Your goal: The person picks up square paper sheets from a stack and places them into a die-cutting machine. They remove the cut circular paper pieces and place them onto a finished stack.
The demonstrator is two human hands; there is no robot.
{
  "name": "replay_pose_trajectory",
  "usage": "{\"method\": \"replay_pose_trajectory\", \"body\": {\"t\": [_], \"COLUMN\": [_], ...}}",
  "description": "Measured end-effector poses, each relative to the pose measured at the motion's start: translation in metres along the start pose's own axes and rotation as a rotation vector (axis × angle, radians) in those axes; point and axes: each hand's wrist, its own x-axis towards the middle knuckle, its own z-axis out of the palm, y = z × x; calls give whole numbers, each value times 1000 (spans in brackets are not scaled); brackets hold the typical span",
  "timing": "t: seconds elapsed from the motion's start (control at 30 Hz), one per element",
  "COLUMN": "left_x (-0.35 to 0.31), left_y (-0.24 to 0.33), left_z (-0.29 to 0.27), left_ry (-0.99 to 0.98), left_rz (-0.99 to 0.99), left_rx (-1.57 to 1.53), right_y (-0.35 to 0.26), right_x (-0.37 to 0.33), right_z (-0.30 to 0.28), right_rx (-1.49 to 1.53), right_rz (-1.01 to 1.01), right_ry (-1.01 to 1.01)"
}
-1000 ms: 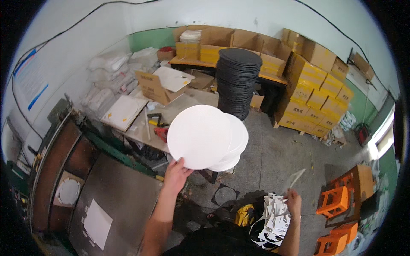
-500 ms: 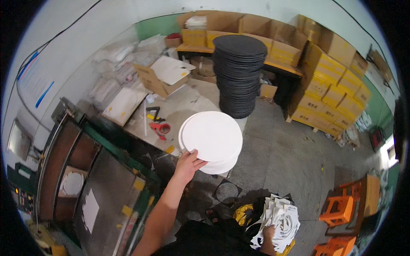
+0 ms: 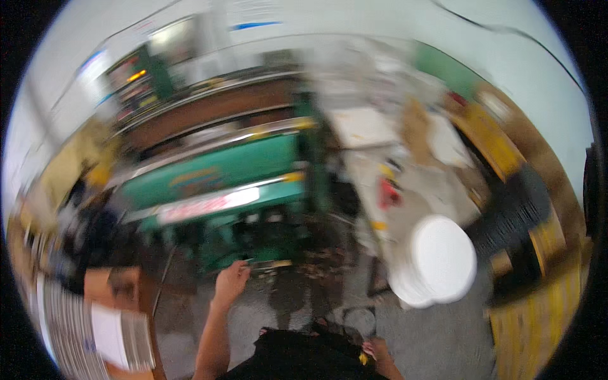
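Note:
The whole view is smeared by motion. My left hand (image 3: 232, 282) is raised over the floor in front of the green machine (image 3: 209, 174). Its fingers look bent, but blur hides whether they hold anything. Low in the view, close to my body, is my right hand (image 3: 378, 349), also blurred, with a small yellow patch beside it. A stack of round white discs (image 3: 444, 259) stands to the right, out of reach of both hands as they are now.
A pale worktop (image 3: 437, 196) on the right bears a red tape dispenser (image 3: 389, 194). Beyond the discs stands a tall black stack (image 3: 516, 206), near yellow-taped cartons (image 3: 538, 323). Stacked sheets (image 3: 63, 329) stand at the lower left, beside an orange-brown stool or table (image 3: 114, 282).
My view has swung left toward the machine. My left hand has come off the white discs. My right hand is no longer at the pile of white off-cuts, which has left the view.

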Motion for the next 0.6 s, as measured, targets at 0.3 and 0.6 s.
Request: {"method": "replay_pose_trajectory", "body": {"t": [0.3, 0.6], "left_x": [-305, -458], "left_y": [-318, -435], "left_z": [-92, -182], "left_ry": [1340, 1359], "left_rz": [-808, -1231], "left_rx": [-181, -321], "right_y": [-79, -107], "right_x": [4, 2], "right_z": [167, 344], "right_rx": [-782, -1106], "right_rz": [0, -158], "right_ry": [-124, -234]}}
